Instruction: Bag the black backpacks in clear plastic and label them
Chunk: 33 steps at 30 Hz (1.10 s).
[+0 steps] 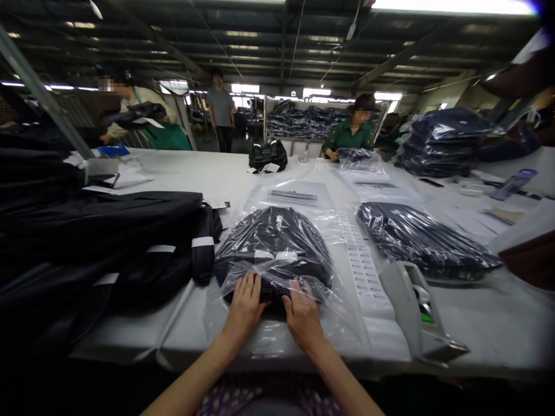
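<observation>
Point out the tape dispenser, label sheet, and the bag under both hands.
Tape dispenser (pixel 404 305), head view: grey side wall.
Label sheet (pixel 363 271), head view: printed middle.
Central plastic-covered bag (pixel 276 240), head view: upper front.

1. No words, brands or numbers can be read.
2. Rows of print on the label sheet, lying on the white table, are too small.
3. White strips on black goods: nothing legible.

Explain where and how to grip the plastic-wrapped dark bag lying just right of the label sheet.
Likely by its two ends, from above, gripping through the clear film: the bag lies flat and elongated. Coming in low from the near side looks awkward, since the grey dispenser stands before it.
</observation>
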Available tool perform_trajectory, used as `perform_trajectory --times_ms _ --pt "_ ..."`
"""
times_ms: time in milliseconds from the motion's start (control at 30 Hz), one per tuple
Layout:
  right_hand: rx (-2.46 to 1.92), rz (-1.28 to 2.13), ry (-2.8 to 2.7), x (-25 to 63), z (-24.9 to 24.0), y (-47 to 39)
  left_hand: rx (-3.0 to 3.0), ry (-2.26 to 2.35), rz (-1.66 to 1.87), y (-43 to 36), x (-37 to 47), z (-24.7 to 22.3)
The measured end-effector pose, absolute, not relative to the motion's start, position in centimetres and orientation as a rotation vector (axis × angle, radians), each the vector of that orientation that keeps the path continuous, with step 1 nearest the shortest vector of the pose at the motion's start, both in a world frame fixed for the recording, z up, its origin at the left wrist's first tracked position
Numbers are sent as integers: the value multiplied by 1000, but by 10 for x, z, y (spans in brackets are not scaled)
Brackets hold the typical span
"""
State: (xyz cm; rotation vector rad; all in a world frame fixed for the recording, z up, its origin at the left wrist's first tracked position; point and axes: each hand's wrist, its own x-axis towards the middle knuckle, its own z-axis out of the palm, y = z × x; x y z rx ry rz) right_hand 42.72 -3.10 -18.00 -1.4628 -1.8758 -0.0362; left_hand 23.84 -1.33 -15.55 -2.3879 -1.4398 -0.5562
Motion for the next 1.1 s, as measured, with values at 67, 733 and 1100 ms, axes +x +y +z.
perform_trajectory --times_ms 67,733,1100 --pt "-1442 -87 -1911 427 -179 -41 -2396 -1394 -594 -22 234 -150" --pt "-1072 -474 -2195 521 -208 -103 -2678 -950 -656 -88 99 -149" --pt "-1638 -672 -1802 535 -178 -110 -2066 -1674 -918 -94 112 -145"
